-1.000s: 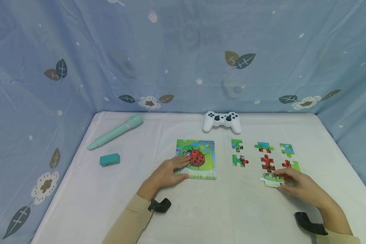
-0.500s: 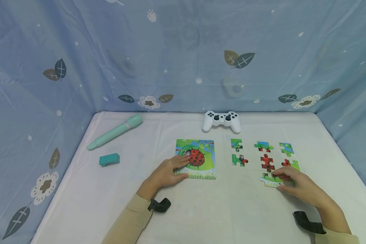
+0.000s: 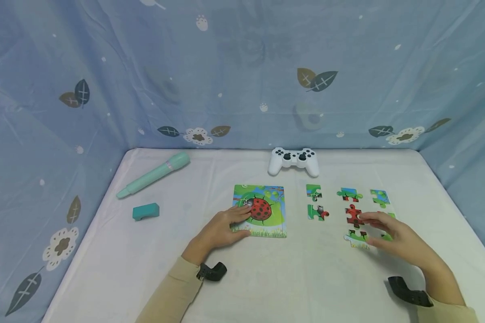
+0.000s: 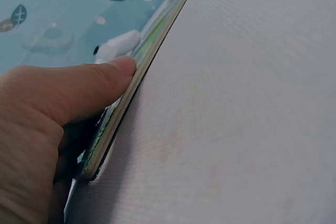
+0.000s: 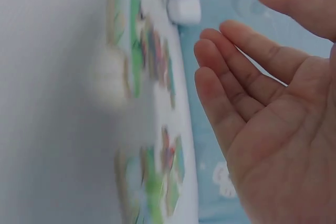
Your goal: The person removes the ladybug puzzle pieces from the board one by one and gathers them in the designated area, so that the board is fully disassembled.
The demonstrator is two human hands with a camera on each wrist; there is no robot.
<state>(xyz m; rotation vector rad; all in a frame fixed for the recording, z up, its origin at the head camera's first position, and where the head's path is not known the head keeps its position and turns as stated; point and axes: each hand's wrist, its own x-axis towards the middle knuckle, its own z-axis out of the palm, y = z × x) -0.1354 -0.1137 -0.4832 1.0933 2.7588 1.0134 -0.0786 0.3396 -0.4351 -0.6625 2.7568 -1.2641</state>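
My left hand [image 3: 222, 229] rests flat on the left side of a square ladybug puzzle board [image 3: 275, 206], fingers straight across the picture. In the left wrist view the thumb [image 4: 105, 85] touches the edge of the board. My right hand [image 3: 400, 237] hovers over the right-hand group of loose jigsaw pieces, thumb and fingers apart, holding nothing. Under its fingertips lie a red spotted jigsaw piece [image 3: 352, 214] and a green-and-white jigsaw piece [image 3: 353, 240]. The hand partly hides the pieces at the lower right. The right wrist view shows the bare palm [image 5: 283, 135] above blurred pieces.
A white game controller [image 3: 294, 160] lies at the back of the white table [image 3: 283, 278]. To the left are a mint-green microphone-shaped stick [image 3: 153, 175] and a teal block [image 3: 145, 211]. More loose jigsaw pieces [image 3: 317, 212] sit between board and right hand. Blue curtains surround the table.
My right hand has come off the bottom-row jigsaw piece and risen slightly, its fingers spread wider. The pieces lie where they were. My left hand has not moved.
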